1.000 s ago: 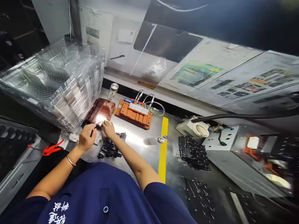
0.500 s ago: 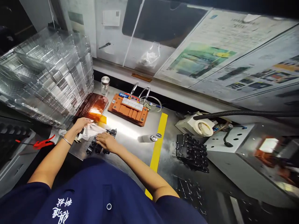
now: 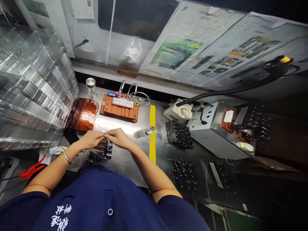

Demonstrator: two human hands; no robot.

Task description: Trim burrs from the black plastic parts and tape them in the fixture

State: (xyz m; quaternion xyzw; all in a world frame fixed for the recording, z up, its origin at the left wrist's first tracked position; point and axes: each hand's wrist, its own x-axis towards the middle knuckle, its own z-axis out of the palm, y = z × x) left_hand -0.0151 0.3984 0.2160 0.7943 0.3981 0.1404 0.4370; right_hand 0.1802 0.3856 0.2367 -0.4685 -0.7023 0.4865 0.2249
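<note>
My left hand (image 3: 92, 139) and my right hand (image 3: 117, 138) meet at the fingertips above the metal table, both pinched closed. A thin, pale, narrow piece (image 3: 100, 128) sticks up from between the fingertips; what it is cannot be made out. Just below the hands lie black ribbed parts (image 3: 108, 150), partly covered by them. Behind my hands is an orange-brown fixture (image 3: 119, 110) with a white scale strip and looped tubes. A reddish-brown translucent box (image 3: 84, 114) stands behind my left hand.
Stacked clear trays (image 3: 33, 86) rise at the left, near a glass jar (image 3: 91, 88). A small bottle (image 3: 144, 132) stands by the yellow tape (image 3: 152, 138). Black part racks (image 3: 179, 134) and a grey machine (image 3: 216, 134) are to the right. Red-handled pliers (image 3: 32, 170) lie lower left.
My hands have come together at the fingertips. The white cloth that was under my left hand is no longer there. The view has shifted to the right.
</note>
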